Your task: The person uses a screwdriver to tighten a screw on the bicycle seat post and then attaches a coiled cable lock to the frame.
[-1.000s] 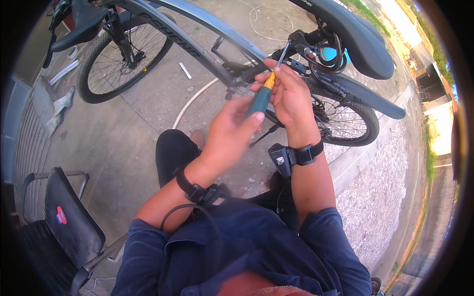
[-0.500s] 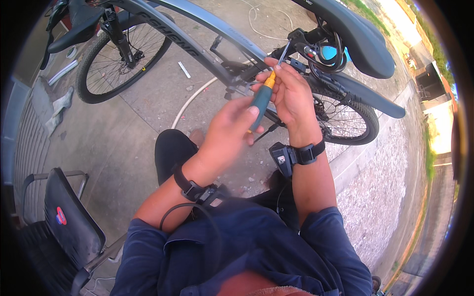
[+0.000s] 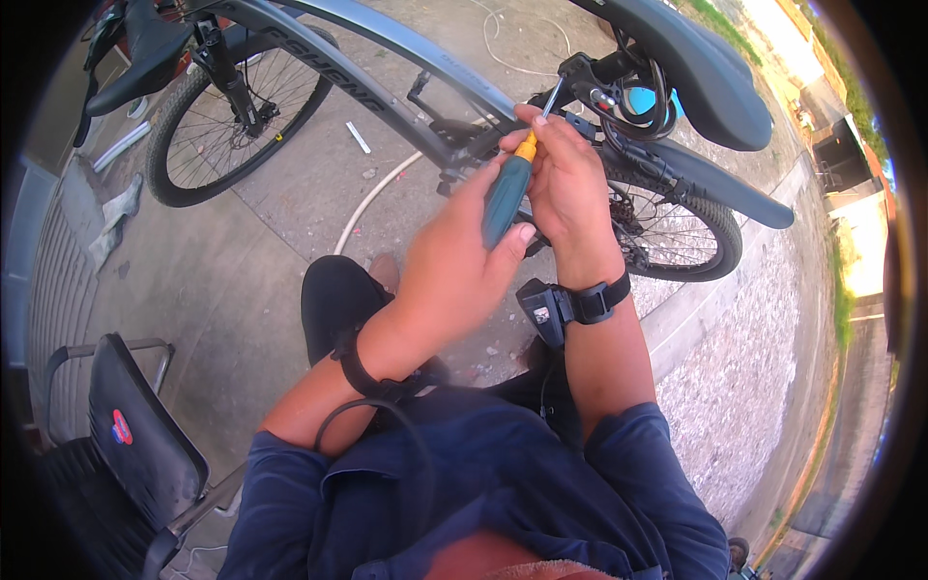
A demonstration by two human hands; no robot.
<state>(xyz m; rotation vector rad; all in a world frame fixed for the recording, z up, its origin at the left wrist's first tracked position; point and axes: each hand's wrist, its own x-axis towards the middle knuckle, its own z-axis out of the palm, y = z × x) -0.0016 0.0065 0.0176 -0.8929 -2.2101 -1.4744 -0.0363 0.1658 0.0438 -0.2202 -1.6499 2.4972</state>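
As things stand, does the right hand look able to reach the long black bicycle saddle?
Probably yes: the bare right hand is near the long black bicycle saddle, though a looped black cable hangs partly between, and it is occupied at the slim metal shaft of the green-and-yellow screwdriver.

Your left hand [image 3: 449, 256] is hiding part of the green screwdriver [image 3: 507, 198], and most of its fingertips are hiding too. Your right hand [image 3: 568, 188] is covering some of the metal rod. The rod's tip is looking too tiny to tell. The top edge is cutting off your bike seat [image 3: 701, 77], and darkness is swallowing some of the chair [image 3: 150, 420].
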